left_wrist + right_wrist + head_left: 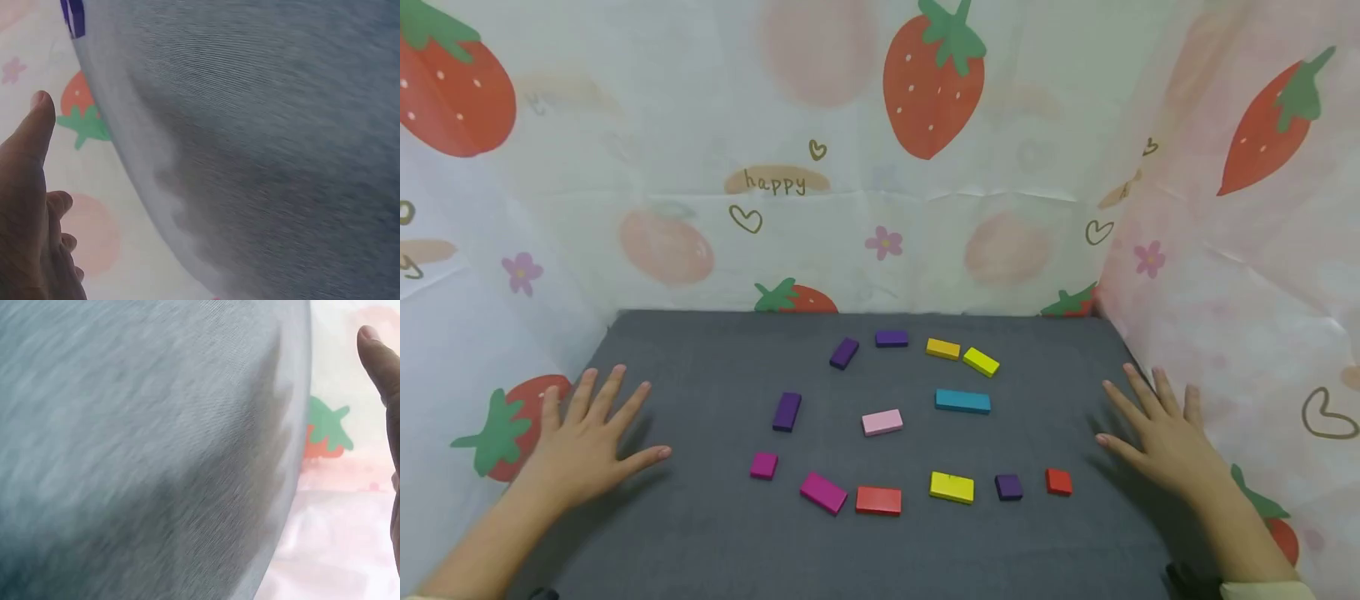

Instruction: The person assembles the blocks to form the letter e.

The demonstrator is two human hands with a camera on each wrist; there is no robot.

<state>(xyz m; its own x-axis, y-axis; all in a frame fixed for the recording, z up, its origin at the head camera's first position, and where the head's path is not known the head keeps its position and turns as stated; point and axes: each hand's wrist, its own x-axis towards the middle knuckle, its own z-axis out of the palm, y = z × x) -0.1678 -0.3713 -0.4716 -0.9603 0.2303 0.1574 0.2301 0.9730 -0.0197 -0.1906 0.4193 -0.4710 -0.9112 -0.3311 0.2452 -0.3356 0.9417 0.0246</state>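
Note:
My left hand (583, 446) is held over the left side of a grey cloth-covered table (700, 375), fingers spread and holding nothing. On the opposite side my right hand (1165, 437) is likewise spread, with nothing in it. Between the hands lie several small coloured blocks. Nearest the left hand is a magenta square block (763, 466), with a purple block (787, 412) behind it. A small red block (1058, 482) is closest to the right hand, beside a dark purple square one (1009, 487). A pink block (882, 422) and a blue one (962, 402) lie mid-table.
Along the front are a magenta bar (823, 493), a red bar (878, 501) and a yellow bar (951, 487). Purple (891, 338), orange (943, 349) and bright yellow (981, 362) blocks sit farther back. A strawberry-print curtain (880, 200) encloses the back and sides.

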